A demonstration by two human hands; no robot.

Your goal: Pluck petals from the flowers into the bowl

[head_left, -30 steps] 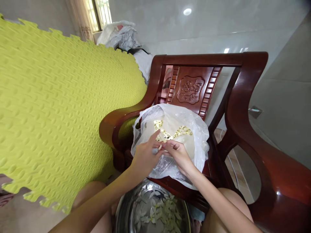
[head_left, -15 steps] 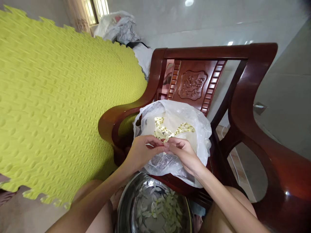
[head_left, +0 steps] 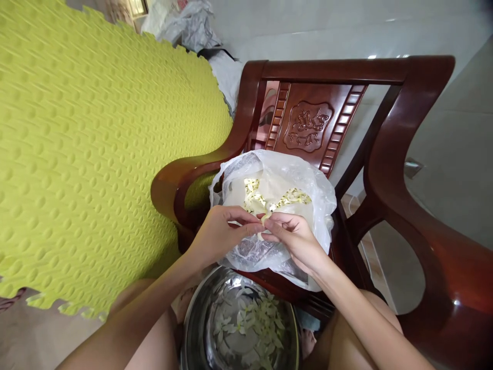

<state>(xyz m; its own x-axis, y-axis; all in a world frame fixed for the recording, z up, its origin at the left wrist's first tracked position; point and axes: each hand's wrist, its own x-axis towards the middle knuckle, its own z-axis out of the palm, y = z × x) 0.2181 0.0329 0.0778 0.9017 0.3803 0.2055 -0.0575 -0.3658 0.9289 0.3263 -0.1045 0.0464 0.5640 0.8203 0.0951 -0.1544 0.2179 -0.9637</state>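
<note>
My left hand (head_left: 227, 228) and my right hand (head_left: 295, 237) meet at the fingertips over an open white plastic bag (head_left: 321, 205). Both pinch a small pale flower (head_left: 264, 219), partly hidden by the fingers. Inside the bag lie yellowish-white flower pieces (head_left: 295, 196) in two patches, just beyond my fingers. Below my hands, between my knees, a round steel basin (head_left: 192, 313) holds many whitish flowers (head_left: 262, 324), mostly on its right side.
The bag rests on a dark red wooden chair (head_left: 327, 70) with curved armrests and a carved back. A large yellow foam mat (head_left: 96, 154) stands along the left. Plastic bags (head_left: 188, 25) lie behind it, near a grey wall (head_left: 308, 25).
The view has tipped down slightly. Both hands remain together over the bag, with the fingers shifted a little around the small flower, which shows more now.
</note>
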